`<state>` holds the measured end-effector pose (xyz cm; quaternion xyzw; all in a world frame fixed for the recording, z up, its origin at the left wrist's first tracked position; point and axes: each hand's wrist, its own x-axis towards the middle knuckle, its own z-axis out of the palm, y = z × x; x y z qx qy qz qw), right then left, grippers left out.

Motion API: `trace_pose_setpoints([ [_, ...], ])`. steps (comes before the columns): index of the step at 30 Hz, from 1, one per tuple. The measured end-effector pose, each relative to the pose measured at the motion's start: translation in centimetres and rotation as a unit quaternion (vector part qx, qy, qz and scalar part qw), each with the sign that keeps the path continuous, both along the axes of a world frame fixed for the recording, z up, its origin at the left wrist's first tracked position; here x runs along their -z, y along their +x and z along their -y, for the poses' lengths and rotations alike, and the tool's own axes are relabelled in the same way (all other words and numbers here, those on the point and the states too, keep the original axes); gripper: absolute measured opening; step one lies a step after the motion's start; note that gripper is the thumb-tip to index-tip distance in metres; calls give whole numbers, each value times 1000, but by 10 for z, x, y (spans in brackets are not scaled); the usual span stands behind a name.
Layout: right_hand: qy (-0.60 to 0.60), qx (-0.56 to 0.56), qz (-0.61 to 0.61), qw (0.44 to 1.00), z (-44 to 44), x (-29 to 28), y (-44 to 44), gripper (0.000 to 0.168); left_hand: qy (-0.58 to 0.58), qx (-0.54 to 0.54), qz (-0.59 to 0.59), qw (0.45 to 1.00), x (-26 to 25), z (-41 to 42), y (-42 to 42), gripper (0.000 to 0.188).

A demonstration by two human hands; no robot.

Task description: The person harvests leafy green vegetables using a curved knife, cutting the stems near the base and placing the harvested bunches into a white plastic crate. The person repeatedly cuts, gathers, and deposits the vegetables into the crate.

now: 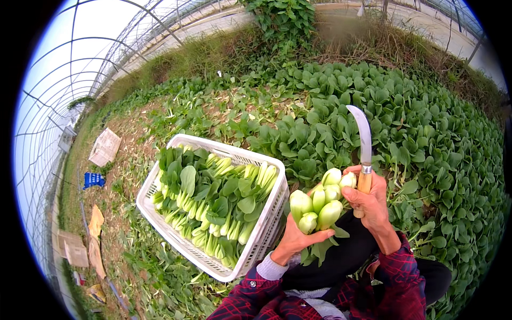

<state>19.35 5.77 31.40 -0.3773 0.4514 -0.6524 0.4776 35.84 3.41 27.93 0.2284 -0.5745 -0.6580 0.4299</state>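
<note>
My left hand [298, 236] is wrapped around a bunch of bok choy [320, 202], its pale cut bases turned up and its leaves hanging below. In my right hand [378, 196] is a sickle knife [363, 136] with a curved steel blade and a wooden handle; the blade points up and away from me. The right thumb and fingers are right beside the bunch, and some fingertips lie behind it. Left of my hands stands a white plastic crate [266, 224], filled with bok choy [212, 196] laid in rows, pale stems and dark leaves showing.
Uncut bok choy plants [432, 160] grow densely ahead and to the right. Loose leaves litter the soil [132, 160] on the left. Farther left lie another crate [105, 147], a blue bag [94, 180] and cardboard [74, 250]. Greenhouse hoops [100, 40] arch above.
</note>
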Motion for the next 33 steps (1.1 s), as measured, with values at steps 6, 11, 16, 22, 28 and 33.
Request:
trace_pose_setpoints([
  [6, -20, 7, -175, 984, 16, -17, -15, 41, -66, -187, 191, 961, -35, 44, 72, 56],
  [11, -64, 132, -48, 988, 9, 0, -72, 32, -408, -368, 555, 625, 0, 148, 121, 72],
  [16, -4, 160, -38, 986, -7, 24, -76, 31, -208, -176, 711, 648, 134, 200, 151, 92],
  [22, 15, 210, -70, 975, -3, 61, -108, 31, -253, -117, 672, 686, 129, 217, 164, 68],
  [28, 146, 62, -177, 971, 7, 152, -131, 28, -264, -92, 767, 577, 106, 224, 159, 74],
  [33, 239, -24, -294, 925, -8, 202, -139, 36, -461, -301, 593, 588, 18, 128, 33, 47],
])
